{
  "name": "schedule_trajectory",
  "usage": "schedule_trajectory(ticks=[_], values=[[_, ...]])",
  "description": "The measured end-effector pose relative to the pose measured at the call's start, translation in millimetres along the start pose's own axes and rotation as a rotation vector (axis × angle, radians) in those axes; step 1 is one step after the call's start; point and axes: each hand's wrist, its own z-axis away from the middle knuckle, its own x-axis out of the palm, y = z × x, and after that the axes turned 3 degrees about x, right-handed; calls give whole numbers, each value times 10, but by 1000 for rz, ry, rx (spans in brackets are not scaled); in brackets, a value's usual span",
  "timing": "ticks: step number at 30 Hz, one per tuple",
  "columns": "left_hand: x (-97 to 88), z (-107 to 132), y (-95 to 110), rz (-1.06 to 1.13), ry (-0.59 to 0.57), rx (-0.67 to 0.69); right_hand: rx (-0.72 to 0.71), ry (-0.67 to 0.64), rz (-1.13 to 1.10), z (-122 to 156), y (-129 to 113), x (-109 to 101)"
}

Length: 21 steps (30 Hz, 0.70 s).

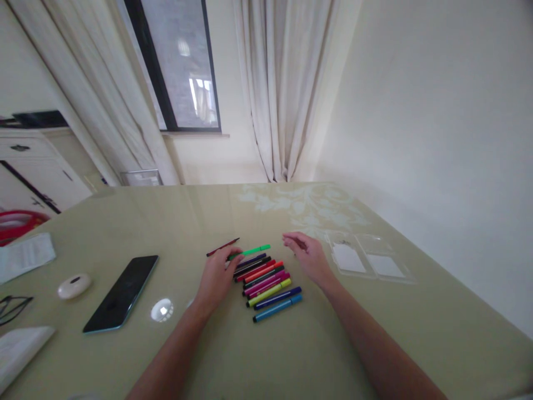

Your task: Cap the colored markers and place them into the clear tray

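My left hand (219, 275) has its thumb and fingers closed around the dark end of a bright green marker (258, 250). Below that marker lies a slanted row of several capped markers, among them a red-orange marker (266, 270), a lime yellow marker (269, 293), a dark blue marker (278, 298) and a light blue marker (278, 309) closest to me. A thin dark red marker (222, 246) rests apart, just beyond my left hand. To the right of the green marker's tip, my right hand (310, 255) hovers with fingertips drawn together and nothing visible in them.
An open clear plastic case (366, 256) with white inserts lies at the right, near the wall. At left are a black phone (122, 294), a white rounded case (74, 286), glasses (14, 308) and a white packet (27, 255). The glossy table (179, 222) reaches toward the curtains.
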Motion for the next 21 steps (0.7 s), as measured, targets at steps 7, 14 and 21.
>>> schedule_trajectory(ticks=[7, 14, 21], values=[[-67, -71, -240, -142, -97, -16, 152, -87, 576, -116, 221, -353], [-168, -77, -517, -427, 173, -69, 34, -94, 540, -89, 286, -295], [-164, -82, -397, -245, 132, -62, -46, -48, 153, -12, 50, -55]])
